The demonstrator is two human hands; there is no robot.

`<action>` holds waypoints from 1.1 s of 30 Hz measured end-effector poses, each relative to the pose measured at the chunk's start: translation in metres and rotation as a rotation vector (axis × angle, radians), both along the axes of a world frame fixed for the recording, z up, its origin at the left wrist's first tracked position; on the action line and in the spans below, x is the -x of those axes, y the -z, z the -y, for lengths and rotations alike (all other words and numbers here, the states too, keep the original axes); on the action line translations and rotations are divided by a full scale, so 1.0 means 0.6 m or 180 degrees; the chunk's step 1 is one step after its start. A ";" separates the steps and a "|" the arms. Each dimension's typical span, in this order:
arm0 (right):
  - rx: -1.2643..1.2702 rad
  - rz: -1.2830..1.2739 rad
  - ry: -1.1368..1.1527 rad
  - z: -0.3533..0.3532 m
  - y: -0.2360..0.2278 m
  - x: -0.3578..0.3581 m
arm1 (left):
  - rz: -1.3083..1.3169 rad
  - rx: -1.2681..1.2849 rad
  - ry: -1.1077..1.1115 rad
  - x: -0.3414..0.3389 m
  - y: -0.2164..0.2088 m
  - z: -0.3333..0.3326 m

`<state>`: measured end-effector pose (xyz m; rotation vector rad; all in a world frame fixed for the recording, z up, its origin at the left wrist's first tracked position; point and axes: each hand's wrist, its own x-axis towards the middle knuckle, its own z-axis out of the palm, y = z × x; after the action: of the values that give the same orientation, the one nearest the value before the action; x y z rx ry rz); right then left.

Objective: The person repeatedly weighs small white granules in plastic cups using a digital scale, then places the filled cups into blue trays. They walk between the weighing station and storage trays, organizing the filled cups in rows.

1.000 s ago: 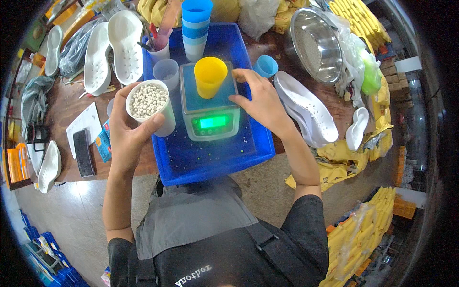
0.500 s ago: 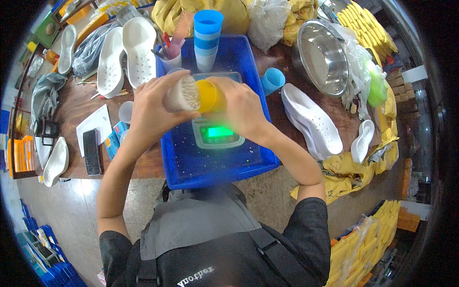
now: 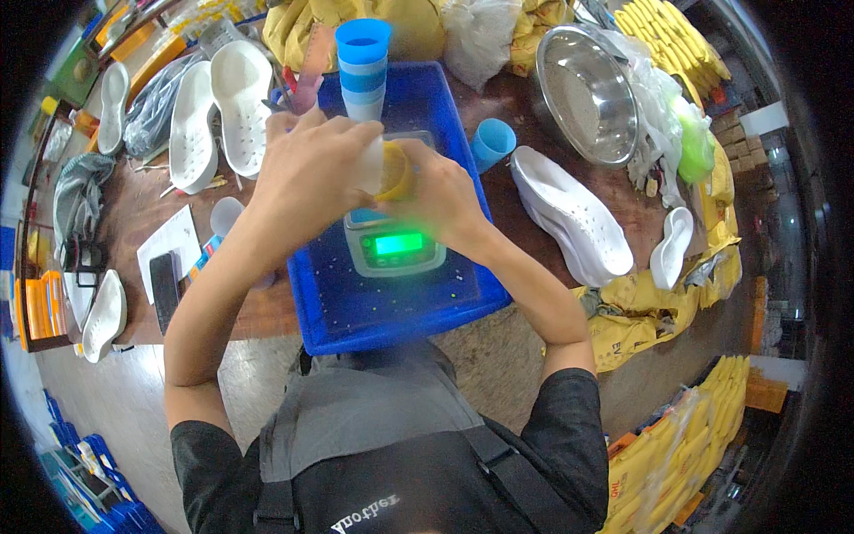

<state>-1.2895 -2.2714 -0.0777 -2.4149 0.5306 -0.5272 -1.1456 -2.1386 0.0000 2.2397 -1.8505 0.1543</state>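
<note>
My left hand (image 3: 311,169) is closed round a translucent white cup (image 3: 372,165), tipped over with its mouth toward a yellow cup (image 3: 395,171). The yellow cup is gripped in my right hand (image 3: 445,185), tilted toward the white one, and the two rims meet or nearly meet. What lies inside either cup is hidden now. Just below them, a digital scale (image 3: 396,261) with a lit green display sits in a blue tray (image 3: 405,336). Small pale pellets are scattered over the tray's bottom. A stack of blue and white cups (image 3: 362,76) stands at the tray's far end.
Right of the tray are a blue cup (image 3: 493,144), white shoe soles (image 3: 578,227) and a steel bowl (image 3: 587,98) of pale grains. To the left lie more white soles (image 3: 242,102), paper and a phone (image 3: 165,289). Yellow sacks (image 3: 356,31) line the back.
The white cup, whose pellets showed half a second ago, has tipped further toward the yellow cup, and my left hand has turned over it. The whole view has shifted slightly.
</note>
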 end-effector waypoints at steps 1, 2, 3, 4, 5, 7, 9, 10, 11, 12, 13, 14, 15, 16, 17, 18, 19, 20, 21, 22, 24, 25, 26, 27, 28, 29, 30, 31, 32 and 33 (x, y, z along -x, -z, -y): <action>-0.0014 -0.0033 -0.0002 0.001 0.002 0.000 | -0.0145 0.0098 -0.0007 -0.005 0.005 -0.002; -0.0046 -0.0001 -0.0014 0.004 0.004 0.000 | -0.0295 0.0161 -0.0040 -0.010 0.010 -0.004; -0.0074 0.0057 -0.0047 0.006 0.007 0.000 | -0.0440 0.0220 -0.0085 -0.015 0.017 -0.006; -0.0102 0.0113 -0.0084 0.008 0.010 0.000 | -0.0765 0.0271 -0.0175 -0.021 0.023 -0.007; -0.0222 0.0159 -0.0134 0.011 0.013 -0.001 | -0.1086 0.0317 -0.0278 -0.027 0.030 -0.007; -0.0445 0.0311 -0.0267 0.015 0.018 -0.003 | -0.1676 0.0570 -0.0353 -0.035 0.044 -0.006; -0.0636 0.0378 -0.0365 0.020 0.018 -0.001 | -0.2251 0.0915 -0.0394 -0.037 0.056 -0.005; -0.0727 0.0387 -0.0408 0.023 0.016 0.001 | -0.2226 0.1114 -0.0299 -0.038 0.057 -0.005; -0.0748 0.0703 -0.0396 0.028 0.011 0.002 | -0.2238 0.1235 -0.0304 -0.038 0.057 -0.005; -0.0781 0.0961 -0.0361 0.033 0.004 0.005 | -0.2314 0.1208 -0.0479 -0.036 0.055 -0.005; -0.0881 0.1136 -0.0218 0.036 -0.004 0.005 | -0.2145 0.1295 -0.0352 -0.034 0.049 -0.005; -0.1742 0.1615 -0.0186 0.035 -0.011 0.001 | -0.2046 0.1230 -0.0392 -0.032 0.041 -0.003; -0.2215 0.2003 -0.0301 0.032 -0.020 0.005 | -0.1949 0.1160 -0.0429 -0.027 0.032 0.001; -0.3276 0.2221 -0.0350 0.031 -0.028 -0.002 | -0.1737 0.1190 -0.0366 -0.018 0.024 0.011; -0.4329 0.2468 -0.0466 0.029 -0.036 -0.010 | -0.1119 0.1226 -0.0333 -0.003 0.017 0.024; -0.4557 0.2368 -0.0285 0.020 -0.041 -0.015 | -0.0458 0.1466 -0.0112 0.010 0.010 0.036; -0.4776 0.2259 -0.0107 0.013 -0.046 -0.021 | 0.0197 0.1697 0.0100 0.025 0.005 0.047; -0.5032 0.2219 -0.0164 0.006 -0.048 -0.027 | 0.0433 0.1587 -0.0003 0.043 0.003 0.059; -0.5126 0.2066 0.0235 0.004 -0.049 -0.035 | 0.0653 0.1511 -0.0024 0.057 0.000 0.070; -0.5102 0.2039 0.0314 0.002 -0.048 -0.041 | 0.0885 0.1413 -0.0062 0.071 -0.003 0.080; -0.4825 0.2101 0.0310 0.004 -0.041 -0.050 | 0.1351 0.1207 -0.0143 0.086 -0.008 0.092; -0.4564 0.2119 0.0246 0.007 -0.036 -0.051 | 0.1419 0.1151 -0.0166 0.089 -0.009 0.094; -0.4231 0.2111 0.0162 0.009 -0.030 -0.050 | 0.1487 0.1095 -0.0192 0.090 -0.010 0.094; -0.3879 0.2107 0.0088 0.011 -0.024 -0.049 | 0.1555 0.1034 -0.0217 0.089 -0.010 0.092; -0.3566 0.2098 0.0023 0.013 -0.019 -0.047 | 0.1402 0.1100 -0.0273 0.085 -0.009 0.088; -0.3386 0.2113 -0.0008 0.016 -0.016 -0.047 | 0.1253 0.1164 -0.0319 0.077 -0.006 0.081; -0.3370 0.2157 -0.0019 0.016 -0.014 -0.048 | 0.1069 0.1161 -0.0363 0.069 -0.003 0.073; -0.3464 0.2271 -0.0025 0.016 -0.013 -0.050 | 0.0612 0.1154 -0.0403 0.062 0.001 0.065; -0.4183 0.2466 0.0075 0.018 -0.015 -0.055 | 0.0121 0.1075 -0.0442 0.053 0.007 0.055; -0.5326 0.2690 0.0292 0.020 -0.019 -0.061 | -0.0307 0.1167 -0.0432 0.042 0.012 0.045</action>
<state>-1.2531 -2.2836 -0.0663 -0.4991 0.3881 -0.6549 -1.1708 -2.1658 -0.0072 2.0736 -1.4813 0.3696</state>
